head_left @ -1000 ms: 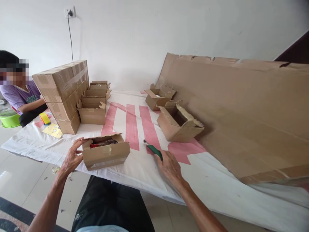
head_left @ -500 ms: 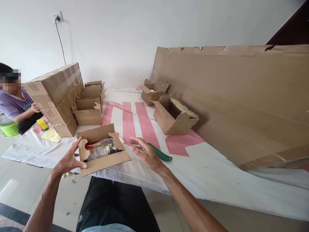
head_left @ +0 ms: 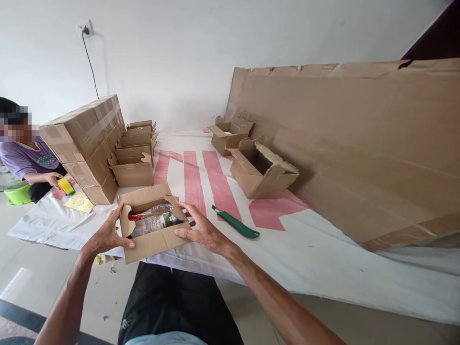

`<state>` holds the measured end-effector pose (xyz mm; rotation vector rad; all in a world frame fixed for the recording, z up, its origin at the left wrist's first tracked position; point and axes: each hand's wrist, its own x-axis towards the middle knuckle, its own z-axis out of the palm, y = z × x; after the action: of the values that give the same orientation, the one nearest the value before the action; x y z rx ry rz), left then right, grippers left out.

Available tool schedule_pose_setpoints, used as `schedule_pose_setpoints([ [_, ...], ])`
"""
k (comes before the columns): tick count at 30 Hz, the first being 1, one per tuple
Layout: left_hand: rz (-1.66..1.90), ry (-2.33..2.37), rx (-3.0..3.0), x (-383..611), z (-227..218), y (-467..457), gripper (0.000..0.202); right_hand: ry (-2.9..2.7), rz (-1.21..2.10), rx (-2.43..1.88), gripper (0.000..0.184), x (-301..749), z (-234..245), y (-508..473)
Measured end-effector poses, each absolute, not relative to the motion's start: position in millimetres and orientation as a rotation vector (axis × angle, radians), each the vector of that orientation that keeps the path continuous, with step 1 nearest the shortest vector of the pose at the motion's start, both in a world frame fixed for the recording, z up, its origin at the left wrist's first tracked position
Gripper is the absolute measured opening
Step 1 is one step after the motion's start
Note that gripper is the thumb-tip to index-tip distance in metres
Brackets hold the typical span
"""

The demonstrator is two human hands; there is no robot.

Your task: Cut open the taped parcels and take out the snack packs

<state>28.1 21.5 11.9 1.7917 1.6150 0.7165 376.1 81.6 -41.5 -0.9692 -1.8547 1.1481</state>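
A small cardboard box with its flaps open lies near the table's front edge. Clear and printed plastic packets show inside it. My left hand grips the box's left end, thumb on the front flap and fingers behind the side. At the opposite end, my right hand clasps the box, its thumb on the front flap corner and its fingers along the right side. A green-handled utility knife rests on the cloth to the right of my right hand.
Taped cartons are stacked at the left, beside a row of open boxes. Two more opened boxes, the nearer box and the farther box, stand before a large cardboard sheet. A co-worker sits far left by a yellow tape roll.
My right hand has moved left onto the box's right end, uncovering the knife's tip. My left hand stays on the box. The co-worker's hand has come down to the yellow tape roll.
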Motion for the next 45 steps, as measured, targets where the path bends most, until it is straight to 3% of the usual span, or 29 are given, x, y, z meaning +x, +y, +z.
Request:
schedule_pose_setpoints([
  [8,0.897,1.694,1.712,43,4,14,0.114,-1.711,0.840,-1.139,0.048,355,-47,93],
  [16,1.368,1.770,1.609,52,-17,-3,0.073,-1.518,0.848,-1.237,0.069,358,-61,90],
  [19,1.394,1.892,1.891,56,-8,-7,0.058,-1.529,0.623,-1.170,0.077,359,-59,90],
  [23,1.227,1.903,2.192,55,7,-8,0.034,-1.733,0.246,-1.108,0.056,367,-50,90],
  [27,1.038,2.024,2.118,48,8,-10,0.047,-1.874,0.135,-1.082,0.038,377,-48,94],
  [31,0.923,2.004,2.100,48,0,-15,0.078,-1.876,0.250,-1.128,0.043,382,-61,98],
  [38,0.770,1.950,2.066,53,1,-14,0.089,-1.800,0.514,-1.174,0.051,380,-70,96],
  [45,0.572,1.916,2.185,43,22,1,0.109,-1.880,0.299,-1.121,0.057,383,-50,97],
])
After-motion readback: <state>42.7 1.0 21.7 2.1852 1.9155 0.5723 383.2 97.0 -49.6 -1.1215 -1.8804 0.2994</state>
